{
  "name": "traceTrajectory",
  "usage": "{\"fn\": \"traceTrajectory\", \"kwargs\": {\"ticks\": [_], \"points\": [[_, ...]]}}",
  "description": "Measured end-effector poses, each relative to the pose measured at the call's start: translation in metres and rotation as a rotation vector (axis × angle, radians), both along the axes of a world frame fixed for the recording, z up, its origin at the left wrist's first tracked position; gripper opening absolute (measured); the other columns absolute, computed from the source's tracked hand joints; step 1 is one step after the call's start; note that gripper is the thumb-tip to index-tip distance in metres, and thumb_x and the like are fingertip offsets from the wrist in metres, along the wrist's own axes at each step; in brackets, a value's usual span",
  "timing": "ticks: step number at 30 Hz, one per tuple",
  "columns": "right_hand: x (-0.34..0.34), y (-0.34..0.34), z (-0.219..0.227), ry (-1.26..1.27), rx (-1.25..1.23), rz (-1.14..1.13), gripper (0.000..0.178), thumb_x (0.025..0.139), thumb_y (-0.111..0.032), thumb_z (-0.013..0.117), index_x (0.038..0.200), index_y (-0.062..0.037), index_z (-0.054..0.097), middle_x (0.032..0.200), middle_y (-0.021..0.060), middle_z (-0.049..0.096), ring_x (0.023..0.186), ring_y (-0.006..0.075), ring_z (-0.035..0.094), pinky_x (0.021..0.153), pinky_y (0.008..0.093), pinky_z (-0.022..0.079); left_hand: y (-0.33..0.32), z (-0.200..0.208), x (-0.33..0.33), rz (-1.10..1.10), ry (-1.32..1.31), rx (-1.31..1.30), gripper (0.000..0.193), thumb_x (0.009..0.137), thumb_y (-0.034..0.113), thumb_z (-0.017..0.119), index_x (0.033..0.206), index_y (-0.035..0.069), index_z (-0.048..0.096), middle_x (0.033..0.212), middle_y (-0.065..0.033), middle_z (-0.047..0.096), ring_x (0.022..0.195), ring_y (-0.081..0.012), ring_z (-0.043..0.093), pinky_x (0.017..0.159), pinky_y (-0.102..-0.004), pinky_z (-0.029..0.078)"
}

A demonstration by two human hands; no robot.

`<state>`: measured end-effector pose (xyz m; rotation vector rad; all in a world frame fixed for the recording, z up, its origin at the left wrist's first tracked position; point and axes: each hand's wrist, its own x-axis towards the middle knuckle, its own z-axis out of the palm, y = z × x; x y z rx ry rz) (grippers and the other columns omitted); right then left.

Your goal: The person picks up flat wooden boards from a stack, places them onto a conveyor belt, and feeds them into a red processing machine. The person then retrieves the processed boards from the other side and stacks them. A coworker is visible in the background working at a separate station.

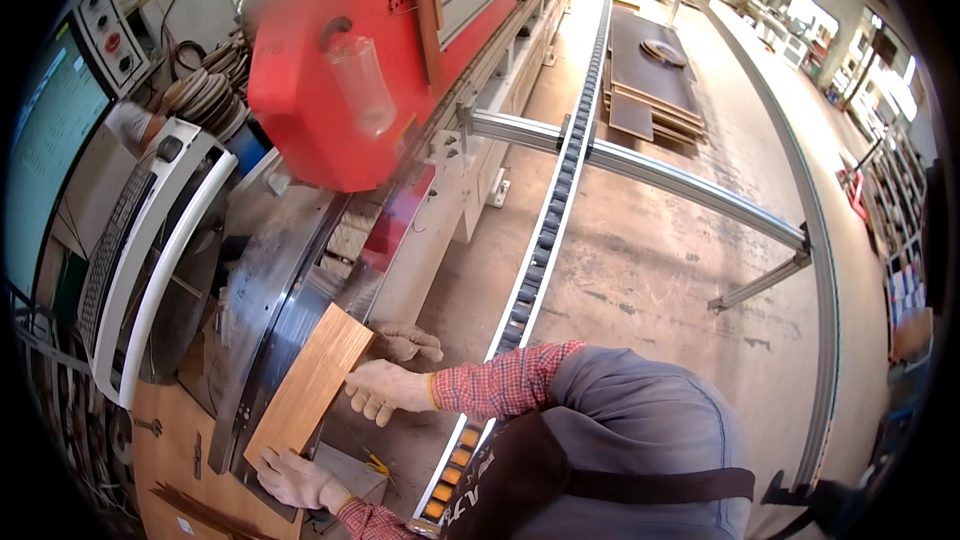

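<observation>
A light wooden board lies slanted on the metal machine bed, below a red machine head. My left hand, in a pale work glove, grips the board's near end, with part of the fingers on its top face. At the board's right side is my gloved right hand. Its fingers are loosely bent and slightly apart, and the foremost ones reach the board's long edge. Just beyond it rests a greyish glove, with no arm visible in it. The board's underside is hidden.
The red machine head overhangs the bed. A keyboard on a white-edged console and a screen stand left. A roller rail runs away beside me, with an aluminium crossbar. Dark panels are stacked farther off.
</observation>
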<state>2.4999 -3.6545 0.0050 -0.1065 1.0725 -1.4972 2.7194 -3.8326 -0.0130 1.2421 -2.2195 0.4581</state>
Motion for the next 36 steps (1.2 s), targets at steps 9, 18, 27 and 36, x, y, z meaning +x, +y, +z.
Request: {"fn": "traceTrajectory", "kwargs": {"ticks": [9, 18, 27, 36], "points": [[-0.012, 0.004, -0.012, -0.013, -0.046, -0.064, 0.04, 0.105, -0.039, 0.053, 0.107, 0.0002, 0.06, 0.085, 0.0116, 0.067, 0.061, 0.0238, 0.065, 0.052, 0.0407, 0.058, -0.021, -0.033, 0.002, -0.15, 0.055, -0.051, 0.051, 0.113, 0.038, 0.04, 0.136, -0.001, 0.063, 0.143, -0.0214, 0.062, 0.129, -0.0441, 0.054, 0.113, -0.0525, 0.041], [-0.05, -0.03, -0.088, -0.46, -0.677, 0.326, 0.031, 0.106, -0.037, 0.046, 0.104, -0.0072, 0.055, 0.089, 0.0033, 0.051, 0.08, 0.0201, 0.054, 0.075, 0.0422, 0.05, 0.008, 0.032, -0.024, 0.366, -0.55, -0.155, 0.029, 0.109, 0.029, 0.043, 0.118, 0.007, 0.06, 0.116, -0.0141, 0.064, 0.101, -0.0258, 0.056, 0.085, -0.0408, 0.041], [-0.033, 0.008, -0.023, -0.055, -0.171, -0.006, 0.026, 0.108, -0.028, 0.048, 0.11, -0.0044, 0.06, 0.085, 0.0037, 0.063, 0.067, 0.0204, 0.063, 0.058, 0.0343, 0.056, -0.007, 0.014, -0.043, -0.169, 0.211, -0.051, 0.017, 0.089, 0.024, 0.061, 0.092, 0.009, 0.068, 0.099, -0.0129, 0.066, 0.099, -0.037, 0.062, 0.087, -0.0508, 0.051], [-0.022, 0.004, 0.009, 0.081, 0.043, -0.098, 0.035, 0.114, -0.037, 0.046, 0.112, -0.0039, 0.06, 0.082, 0.0063, 0.068, 0.059, 0.0154, 0.063, 0.05, 0.0312, 0.057, -0.007, 0.023, -0.039, -0.257, 0.253, -0.037, 0.027, 0.09, 0.023, 0.061, 0.107, 0.003, 0.07, 0.106, -0.0147, 0.065, 0.099, -0.0377, 0.061, 0.089, -0.0513, 0.05]]}}
